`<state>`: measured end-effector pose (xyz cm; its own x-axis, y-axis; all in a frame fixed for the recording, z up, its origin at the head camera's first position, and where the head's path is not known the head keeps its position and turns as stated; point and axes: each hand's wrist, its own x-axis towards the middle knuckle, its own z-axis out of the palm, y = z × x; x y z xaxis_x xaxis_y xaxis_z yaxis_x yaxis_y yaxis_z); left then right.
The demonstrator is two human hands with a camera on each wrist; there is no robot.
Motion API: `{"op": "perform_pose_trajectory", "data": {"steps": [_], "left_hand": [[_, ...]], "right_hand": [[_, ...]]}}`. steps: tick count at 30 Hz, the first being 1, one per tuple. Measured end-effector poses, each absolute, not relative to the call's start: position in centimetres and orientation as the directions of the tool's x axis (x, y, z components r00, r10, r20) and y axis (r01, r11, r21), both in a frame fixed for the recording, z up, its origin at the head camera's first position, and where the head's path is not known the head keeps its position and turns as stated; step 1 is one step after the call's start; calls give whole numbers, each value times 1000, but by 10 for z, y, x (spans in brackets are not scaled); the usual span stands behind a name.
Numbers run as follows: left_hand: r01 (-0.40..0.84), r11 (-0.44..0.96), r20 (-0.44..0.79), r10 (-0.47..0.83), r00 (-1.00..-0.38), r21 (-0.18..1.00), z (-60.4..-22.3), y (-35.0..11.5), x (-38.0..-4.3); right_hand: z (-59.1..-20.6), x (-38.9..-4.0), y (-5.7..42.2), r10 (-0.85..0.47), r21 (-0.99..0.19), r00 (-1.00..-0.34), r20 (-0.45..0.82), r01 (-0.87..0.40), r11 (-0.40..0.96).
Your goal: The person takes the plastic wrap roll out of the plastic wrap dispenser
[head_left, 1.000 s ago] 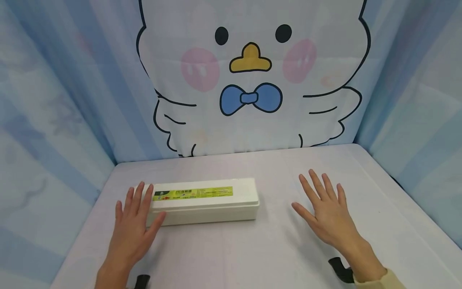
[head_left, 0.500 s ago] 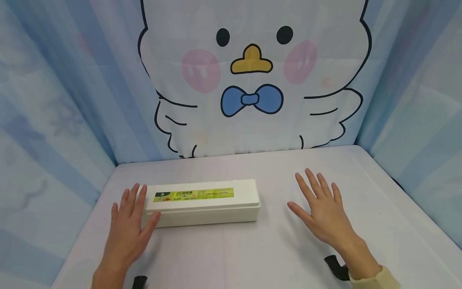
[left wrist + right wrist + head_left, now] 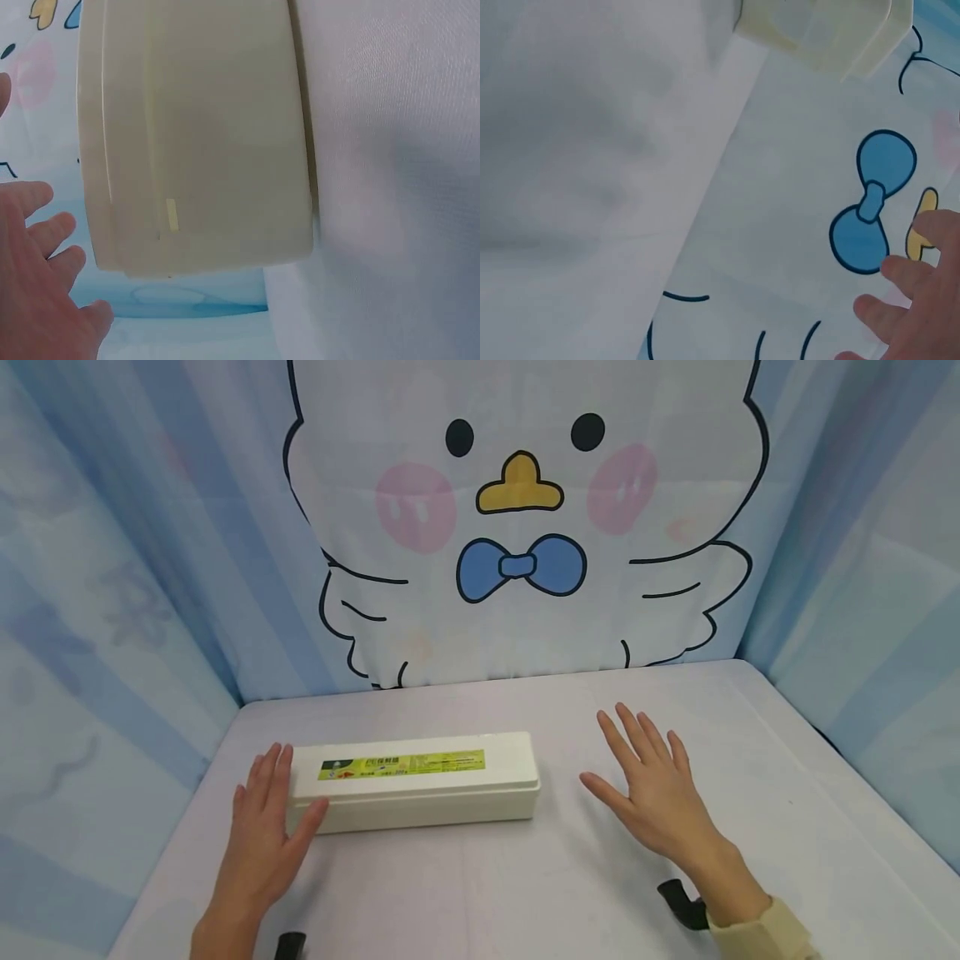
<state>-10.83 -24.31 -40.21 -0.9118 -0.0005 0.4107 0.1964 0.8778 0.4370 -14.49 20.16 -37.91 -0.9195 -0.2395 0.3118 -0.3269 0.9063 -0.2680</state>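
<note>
A long, lidded white plastic box [image 3: 420,807] lies on the table, a yellow-green label with printed characters on its lid. My left hand [image 3: 258,839] is at the box's left end, fingers straight and thumb spread, overlapping that end in the head view. In the left wrist view the box's plain side [image 3: 217,135] fills the middle, with the fingers [image 3: 52,232] beyond its lid edge. My right hand [image 3: 660,793] hovers right of the box with fingers spread, holding nothing. The right wrist view shows the box's right end [image 3: 810,26] at the top, away from the fingers [image 3: 907,274].
A white cloth covers the table [image 3: 465,893]. Behind it hangs a curtain [image 3: 517,627] printed with a cartoon bird wearing a blue bow tie. Blue patterned curtains [image 3: 105,610] close in both sides. Black straps [image 3: 682,906] show near both wrists.
My right hand has moved left, closer to the box. The left hand has shifted slightly left, uncovering more of the box's left end. The box stays in place.
</note>
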Motion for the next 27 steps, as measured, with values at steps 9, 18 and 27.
{"op": "perform_pose_trajectory", "data": {"steps": [9,18,27], "left_hand": [[174,864,388,-27,-921,473,-402,-251,-109],[125,851,339,-66,-938,511,-402,-257,-111],[70,806,254,-102,-962,588,-401,-263,-116]], "right_hand": [[-376,-151,192,-257,-269,-916,308,-343,900],[-374,-157,183,-272,-270,-912,308,-358,894],[-369,-162,171,-285,-278,-909,303,-370,886]]}}
